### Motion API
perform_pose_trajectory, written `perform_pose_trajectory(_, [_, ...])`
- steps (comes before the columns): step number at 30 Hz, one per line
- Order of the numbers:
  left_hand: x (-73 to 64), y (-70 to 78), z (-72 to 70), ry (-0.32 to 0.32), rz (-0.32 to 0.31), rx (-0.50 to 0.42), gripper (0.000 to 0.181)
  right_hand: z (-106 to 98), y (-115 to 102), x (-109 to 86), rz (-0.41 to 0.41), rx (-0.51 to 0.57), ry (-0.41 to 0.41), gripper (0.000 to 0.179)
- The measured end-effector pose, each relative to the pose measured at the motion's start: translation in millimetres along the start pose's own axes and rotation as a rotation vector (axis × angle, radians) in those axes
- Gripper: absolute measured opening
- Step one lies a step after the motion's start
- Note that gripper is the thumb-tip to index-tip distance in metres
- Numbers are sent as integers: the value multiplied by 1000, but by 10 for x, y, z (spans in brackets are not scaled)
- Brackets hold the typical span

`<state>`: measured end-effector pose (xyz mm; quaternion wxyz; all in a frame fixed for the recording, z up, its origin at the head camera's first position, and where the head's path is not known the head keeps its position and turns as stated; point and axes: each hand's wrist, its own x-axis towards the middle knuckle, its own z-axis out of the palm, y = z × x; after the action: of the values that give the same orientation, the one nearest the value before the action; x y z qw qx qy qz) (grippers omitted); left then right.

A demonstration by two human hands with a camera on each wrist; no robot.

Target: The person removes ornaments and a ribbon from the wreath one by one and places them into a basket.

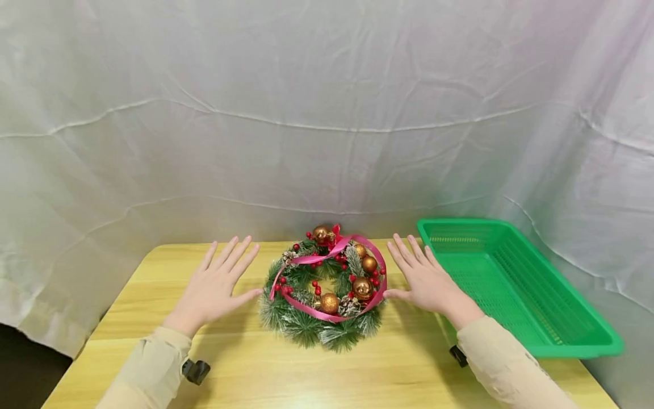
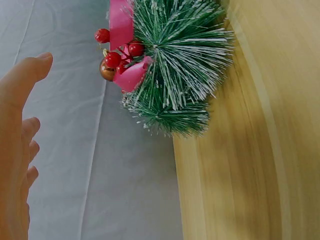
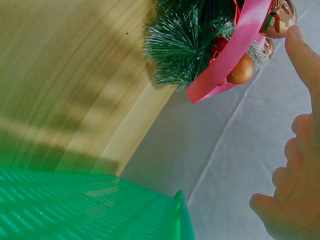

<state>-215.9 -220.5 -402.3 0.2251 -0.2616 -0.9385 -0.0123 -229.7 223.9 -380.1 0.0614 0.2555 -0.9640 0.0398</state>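
Note:
A green Christmas wreath (image 1: 304, 329) with frosted needles lies on the wooden table. Gold baubles (image 1: 363, 288), red berries and pine cones decorate it, and a pink ribbon (image 1: 378, 261) loops loosely over its top. My left hand (image 1: 217, 284) hovers at the wreath's left side, palm down, fingers straight and spread, thumb tip close to the needles. On the other side my right hand (image 1: 424, 278) is held the same way, its thumb right by the ribbon's edge. Neither hand holds anything. The left wrist view shows berries (image 2: 113, 59) beside the ribbon end.
A green plastic basket (image 1: 562, 351) with perforated walls stands at the table's right, just beyond my right hand. The wooden table (image 1: 286, 375) ends at a pale grey cloth (image 1: 327, 159) hanging behind it. Black wrist cameras sit under both sleeves.

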Motion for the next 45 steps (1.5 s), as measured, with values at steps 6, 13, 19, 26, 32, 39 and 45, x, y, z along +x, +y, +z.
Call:
perform_pose_trajectory(6, [-23,12,-3,8,-5,5,89,6,-19,1,-17,-2,4,105])
perform_pose_trajectory(13, [-48,29,-45,-4,-14,3,89,1,-102,22,-53,10,41,104])
perform_pose_trajectory(19, [-52,78,-42,-27,-14,-18,88,52,-244,22,-93,66,53,105])
perform_pose_trajectory(26, [-46,162,-4,-31,-5,-25,89,155,-470,29,-171,191,88,103])
perform_pose_trajectory(32, [-47,218,59,-39,-1,-35,90,181,-633,32,-232,202,116,99])
perform_pose_trajectory(39, [-47,278,141,-56,5,-58,89,216,-798,77,-272,265,127,88])
perform_pose_trajectory(45, [-61,330,210,-66,3,-74,90,297,-920,114,-291,358,127,74])
